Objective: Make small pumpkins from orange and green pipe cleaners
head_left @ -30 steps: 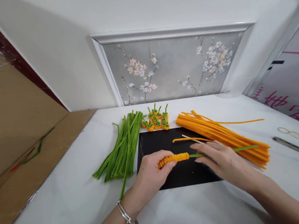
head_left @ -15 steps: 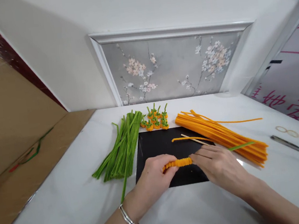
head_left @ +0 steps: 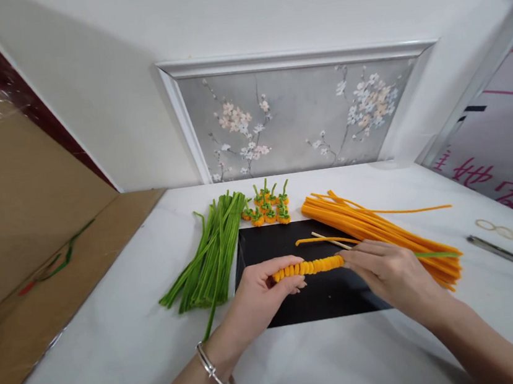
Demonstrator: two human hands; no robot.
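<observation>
An orange coiled stem [head_left: 317,266] stretches between my two hands above a black mat [head_left: 308,307]. My left hand [head_left: 262,291], with a silver bracelet at the wrist, pinches the coil's left part between thumb and fingers. The fingers of my right hand [head_left: 387,269] close on its right end. A green stem [head_left: 437,254] sticks out to the right from behind my right hand. On the mat lie a loose orange stem [head_left: 321,239] and a thin pale stick [head_left: 330,239], both partly hidden by that hand.
Green stems [head_left: 212,253] lie in a bundle at the left, orange stems [head_left: 383,232] at the right. Several small orange and green pieces [head_left: 268,206] stand behind the mat. Tweezers [head_left: 512,257] and pale rings [head_left: 495,228] lie far right. Cardboard [head_left: 30,213] borders the left side.
The orange coil looks longer between my hands and is held slightly higher. My right hand has moved to the right, away from my left hand.
</observation>
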